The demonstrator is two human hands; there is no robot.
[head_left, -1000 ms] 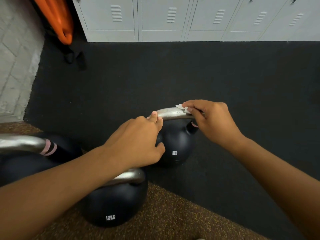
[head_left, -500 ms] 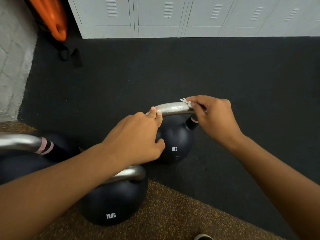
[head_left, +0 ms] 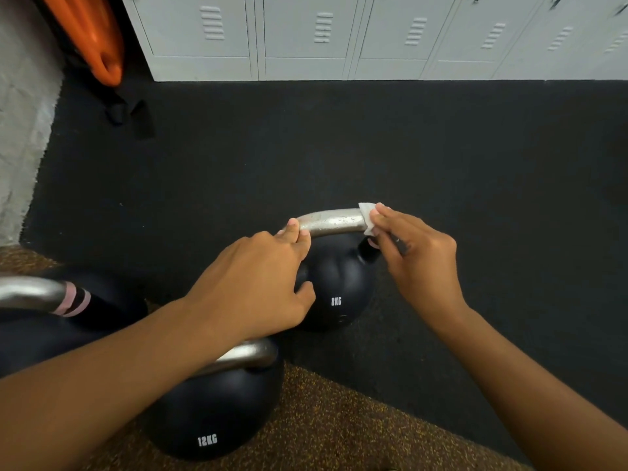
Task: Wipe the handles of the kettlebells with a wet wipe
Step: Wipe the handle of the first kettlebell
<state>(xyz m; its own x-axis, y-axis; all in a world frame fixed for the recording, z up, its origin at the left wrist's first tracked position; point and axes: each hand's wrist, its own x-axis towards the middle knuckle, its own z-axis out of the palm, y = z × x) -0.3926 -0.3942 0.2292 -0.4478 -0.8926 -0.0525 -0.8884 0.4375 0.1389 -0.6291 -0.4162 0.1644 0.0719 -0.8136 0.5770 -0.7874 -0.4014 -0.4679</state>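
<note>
A black kettlebell marked 8KG (head_left: 336,287) stands on the dark floor mat, its steel handle (head_left: 331,222) dotted with wet drops. My right hand (head_left: 416,256) pinches a white wet wipe (head_left: 368,217) around the handle's right end. My left hand (head_left: 258,283) grips the handle's left end, fingers over the bar and thumb below. Nearer me stands a black 12KG kettlebell (head_left: 210,416); my left forearm hides most of its steel handle (head_left: 253,355). A third kettlebell (head_left: 85,300) with pink bands on its handle sits at the left edge.
Grey lockers (head_left: 339,39) line the far wall. An orange object (head_left: 91,39) with black straps leans in the far left corner by a white brick wall. Black mat (head_left: 373,141) stretches ahead and to the right; brown speckled flooring (head_left: 339,430) lies near me.
My right hand has shifted the wipe at the handle's right end, and more of the white wipe now shows around the bar. My left hand keeps its grip.
</note>
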